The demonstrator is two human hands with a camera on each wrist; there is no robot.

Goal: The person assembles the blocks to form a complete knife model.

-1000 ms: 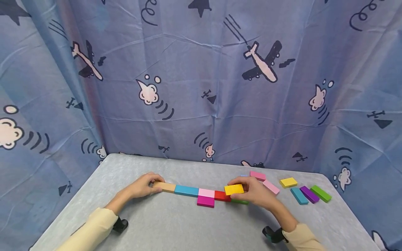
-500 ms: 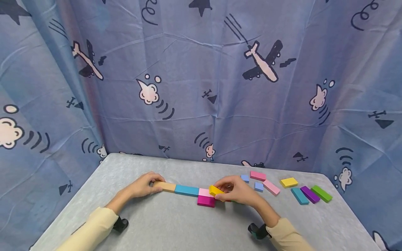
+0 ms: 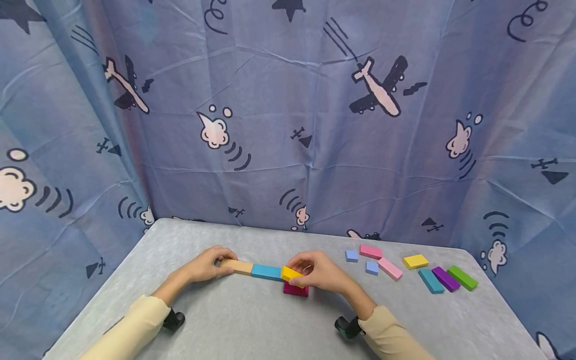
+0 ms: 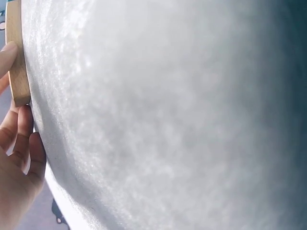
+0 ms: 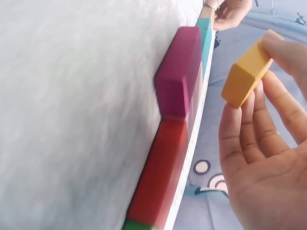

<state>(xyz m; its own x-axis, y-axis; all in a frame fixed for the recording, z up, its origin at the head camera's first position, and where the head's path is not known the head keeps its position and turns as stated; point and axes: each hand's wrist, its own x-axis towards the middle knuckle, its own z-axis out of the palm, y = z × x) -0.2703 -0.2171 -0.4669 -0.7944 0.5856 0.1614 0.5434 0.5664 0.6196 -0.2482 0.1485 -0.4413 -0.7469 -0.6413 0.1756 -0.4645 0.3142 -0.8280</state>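
At the left end of a row of blocks, my left hand [image 3: 208,265] grips a natural wooden block [image 3: 241,267], its thumb along the near side in the left wrist view. A teal-blue block [image 3: 266,272] adjoins it. My right hand [image 3: 321,272] pinches a yellow block [image 3: 290,273], tilted and raised above the row in the right wrist view. Below it lies a magenta block [image 3: 295,290], in front of a pale pink block [image 5: 195,91] that is mostly hidden. A red block [image 5: 160,172] and a green block [image 5: 137,224] follow, covered by my right hand in the head view.
Loose blocks lie at the right of the grey table [image 3: 234,325]: two small light-blue ones [image 3: 371,268], two pink ones [image 3: 390,268], a yellow one [image 3: 415,261], a teal one [image 3: 431,281], a purple one [image 3: 446,279] and a green one [image 3: 462,278]. A patterned curtain [image 3: 252,200] stands behind.
My right hand has carried the yellow block leftward, from above the red and green blocks to above the pink and magenta ones. The left hand has stayed on the wooden block.
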